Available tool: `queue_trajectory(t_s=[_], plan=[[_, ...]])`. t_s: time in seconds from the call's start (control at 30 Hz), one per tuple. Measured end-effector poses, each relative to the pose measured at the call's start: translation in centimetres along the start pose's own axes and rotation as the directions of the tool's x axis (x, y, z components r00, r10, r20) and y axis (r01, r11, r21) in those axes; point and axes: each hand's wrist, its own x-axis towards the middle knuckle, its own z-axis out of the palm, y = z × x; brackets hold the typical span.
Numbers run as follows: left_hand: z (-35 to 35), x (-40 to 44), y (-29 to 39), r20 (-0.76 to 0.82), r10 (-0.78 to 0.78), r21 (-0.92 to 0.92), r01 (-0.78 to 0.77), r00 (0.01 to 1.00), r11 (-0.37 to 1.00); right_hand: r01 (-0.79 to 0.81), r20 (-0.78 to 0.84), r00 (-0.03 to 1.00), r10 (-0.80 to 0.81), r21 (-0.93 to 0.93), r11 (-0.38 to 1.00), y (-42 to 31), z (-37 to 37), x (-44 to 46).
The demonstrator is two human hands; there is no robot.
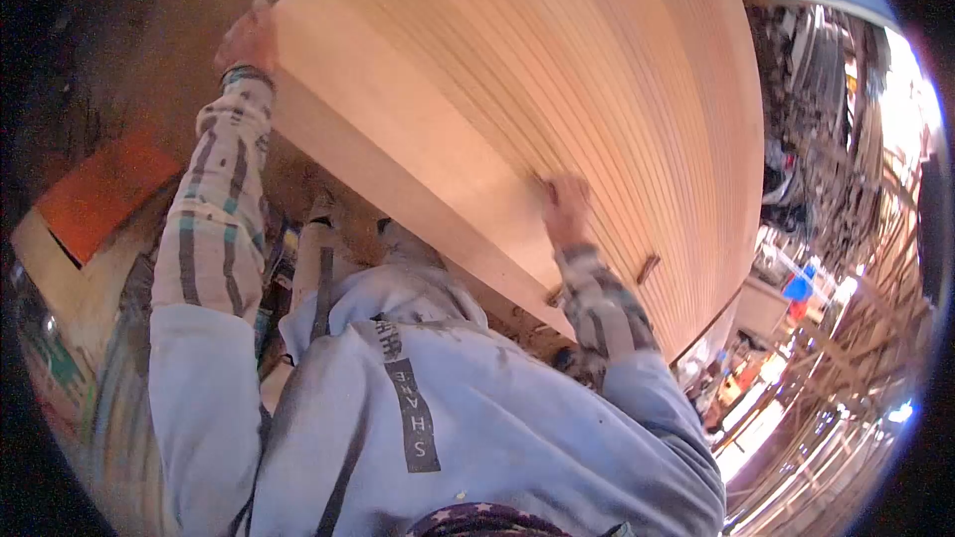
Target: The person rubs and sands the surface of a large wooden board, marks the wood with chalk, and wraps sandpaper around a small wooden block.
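Observation:
A large pale wooden panel (418, 129) with many long parallel grooves fills the middle of the view. At its far left corner, my left hand (249, 38) is closed around the edge. My right hand (568, 211) rests over the grooved face, fingers curled down to the surface. Something small and dark shows at its fingertips, too hidden to name. Near my right forearm, a small brown piece (649, 268) lies on the panel, and another brown piece (554, 295) shows by the plain border.
An orange-red board (107, 189) lies at the left. Stacked timber strips (821, 70) stand at the right, with a jumble of wooden sticks (856, 338) below. A blue object (799, 284) sits among that clutter.

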Motion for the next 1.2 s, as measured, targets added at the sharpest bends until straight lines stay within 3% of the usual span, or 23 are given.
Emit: queue_trajectory(t_s=[0.03,0.07,0.13,0.23,0.27,0.3,0.33,0.4,0.43,0.5,0.53,0.57,0.67,0.77,0.83,0.87,0.93,0.97,1.0,1.07,1.1,1.13,1.2], plan=[[0.2,0.4,-0.3,-0.017,-0.002,0.021,0.002,1.0,1.0,-0.136,0.106,0.984,0.141,-0.06,0.989,2.8,-1.1,-4.5],[0.4,0.5,-0.6,-0.019,0.014,0.026,-0.014,1.0,1.0,-0.148,0.094,0.984,0.153,-0.057,0.987,2.8,-0.8,-5.6],[0.7,1.0,-0.6,-0.085,0.001,0.012,0.0,0.996,1.0,-0.196,-0.05,0.98,0.194,-0.025,0.98,3.1,0.4,-7.0],[0.3,1.4,-0.6,-0.093,0.001,0.078,0.006,0.996,0.997,-0.067,-0.142,0.987,0.074,0.052,0.996,-2.8,5.4,2.6],[-1.0,2.0,-0.5,-0.092,0.017,0.093,-0.008,0.996,0.996,0.025,-0.109,0.994,-0.001,0.211,0.977,-4.5,5.1,6.2],[0.0,4.6,-2.4,-0.147,0.049,0.156,-0.026,0.988,0.987,0.24,-0.166,0.96,-0.227,0.065,0.969,-7.0,4.7,10.2],[0.1,5.4,-2.9,-0.171,0.076,0.188,-0.044,0.982,0.981,0.187,-0.123,0.979,-0.162,0.23,0.955,-7.2,9.0,13.2],[-0.7,6.3,-3.1,-0.193,0.034,0.149,-0.005,0.981,0.989,0.088,-0.118,0.991,-0.069,0.164,0.983,-11.6,5.6,16.4],[-1.2,5.9,-2.3,-0.182,-0.036,0.077,0.05,0.983,0.996,0.062,-0.122,0.992,-0.043,0.157,0.986,-9.6,5.8,14.2],[-1.5,4.1,-1.4,-0.197,0.035,0.104,-0.014,0.98,0.994,0.186,-0.238,0.957,-0.164,0.071,0.98,-4.0,5.8,7.7],[-1.3,3.6,-1.4,-0.199,0.064,0.123,-0.04,0.978,0.992,0.029,-0.063,0.998,-0.024,0.072,0.997,-1.9,2.0,3.0],[-1.1,3.2,-1.3,-0.201,0.093,0.143,-0.065,0.975,0.988,0.024,-0.102,0.995,-0.018,0.057,0.998,1.9,0.1,-2.4],[-0.6,3.4,-1.2,-0.236,0.119,0.067,-0.106,0.965,0.992,-0.25,-0.07,0.968,0.243,-0.13,0.959,10.4,-6.3,-16.8],[-0.8,3.3,-1.4,-0.235,0.056,0.084,-0.037,0.97,0.996,-0.357,-0.042,0.934,0.356,-0.167,0.919,11.2,-7.9,-18.4],[-1.1,2.5,-1.1,-0.199,0.046,0.091,-0.028,0.979,0.996,-0.254,-0.095,0.963,0.254,0.015,0.967,9.8,-3.7,-15.1],[-1.2,2.6,-1.5,-0.194,0.046,0.106,-0.026,0.98,0.994,-0.228,-0.002,0.974,0.228,0.061,0.972,7.2,-2.4,-10.6],[-1.0,3.0,-1.0,-0.203,0.0,0.089,0.018,0.979,0.996,0.033,-0.206,0.978,0.022,0.259,0.965,2.4,2.4,-2.4],[-0.9,4.3,-1.6,-0.198,0.014,0.097,0.005,0.98,0.995,0.129,-0.18,0.978,-0.107,0.12,0.984,-0.2,2.9,1.8],[-0.6,6.8,-3.6,-0.213,0.015,0.139,0.015,0.977,0.99,0.104,-0.047,0.994,-0.1,0.087,0.991,-2.4,3.2,5.0],[-0.5,6.4,-2.7,-0.217,0.038,0.186,0.003,0.975,0.983,0.08,-0.112,0.992,-0.064,0.142,0.987,-2.4,3.1,5.2],[-1.1,4.3,-1.9,-0.195,0.058,0.098,-0.039,0.979,0.994,0.081,-0.175,0.984,-0.047,0.195,0.978,-2.1,2.7,5.0],[-1.4,3.0,-1.3,-0.176,0.072,0.006,-0.072,0.982,0.997,-0.121,-0.056,0.97,0.239,0.739,0.663,0.1,3.3,1.6],[-1.2,3.3,-1.3,-0.145,0.033,0.037,-0.028,0.989,0.999,-0.114,-0.126,0.98,0.157,0.298,0.948,6.8,-0.8,-7.7]])
